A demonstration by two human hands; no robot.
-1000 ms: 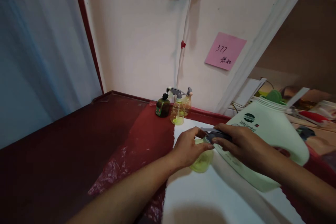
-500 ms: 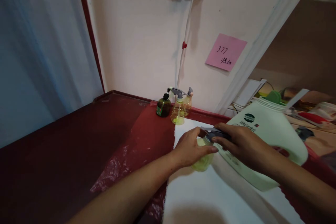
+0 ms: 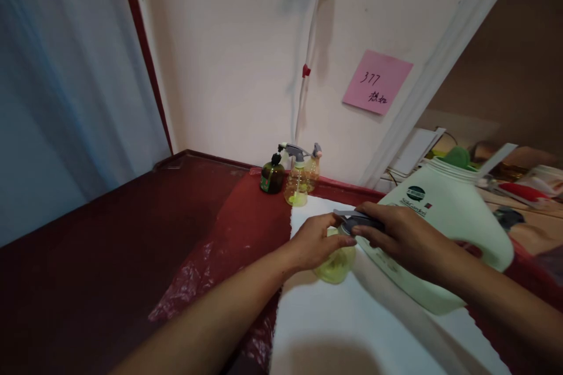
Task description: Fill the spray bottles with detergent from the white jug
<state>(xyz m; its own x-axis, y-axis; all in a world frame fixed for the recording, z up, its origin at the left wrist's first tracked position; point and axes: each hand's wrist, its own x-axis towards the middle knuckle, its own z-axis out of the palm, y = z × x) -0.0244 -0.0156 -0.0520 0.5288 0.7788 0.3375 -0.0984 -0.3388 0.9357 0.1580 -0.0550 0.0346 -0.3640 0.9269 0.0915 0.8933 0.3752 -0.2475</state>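
A small clear spray bottle (image 3: 336, 261) with yellow-green liquid stands on a white cloth (image 3: 352, 328). My left hand (image 3: 314, 243) is wrapped round the bottle's body. My right hand (image 3: 402, 234) is closed over its grey trigger head (image 3: 352, 218). Right behind the two hands stands a big white detergent jug (image 3: 444, 217) with a green cap.
At the back by the wall stand a dark green pump bottle (image 3: 271, 177) and two small spray bottles (image 3: 299, 179). A red plastic sheet (image 3: 233, 240) covers the dark red table. A white cable and a pink note (image 3: 376, 83) hang on the wall. Clutter lies at the right.
Both hands stay on the small spray bottle. The view has shifted slightly; the hands and bottle sit about where they were.
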